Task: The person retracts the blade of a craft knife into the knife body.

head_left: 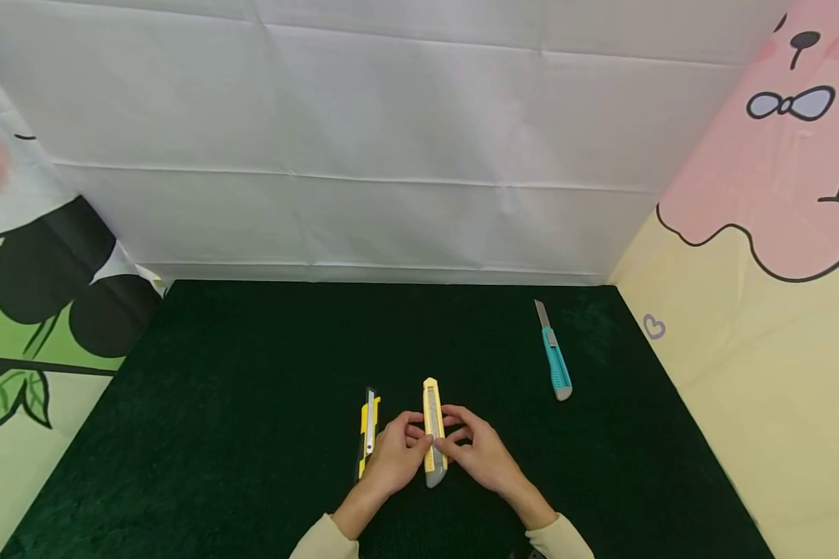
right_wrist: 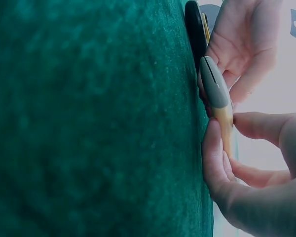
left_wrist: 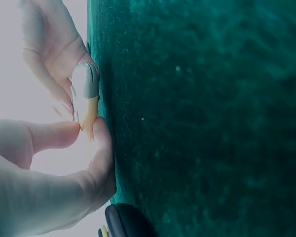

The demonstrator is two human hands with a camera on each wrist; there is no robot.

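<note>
Nearest us, the left hand (head_left: 396, 449) and right hand (head_left: 485, 456) both pinch the pale yellow cutter (head_left: 433, 419), thumbs and fingers clamped on its sides, grey end towards us. It lies between the hands, low over the bench (head_left: 238, 396); we cannot tell whether it touches the green cloth. We see no blade out at its far end, but if the slider were pushed, a blade could come out there, so fingers straying forward would risk a cut. Uneven pulls might also twist the narrow body loose.

Just beside the left hand lies the black-and-yellow cutter (head_left: 370, 425), its near end close to that wrist; we judge that a sideways swing could knock it.

Farther off to the right, the teal cutter (head_left: 558, 365) lies well apart with its blade (head_left: 542, 314) bare, pointing away; a careless reach over it could nick us.
</note>
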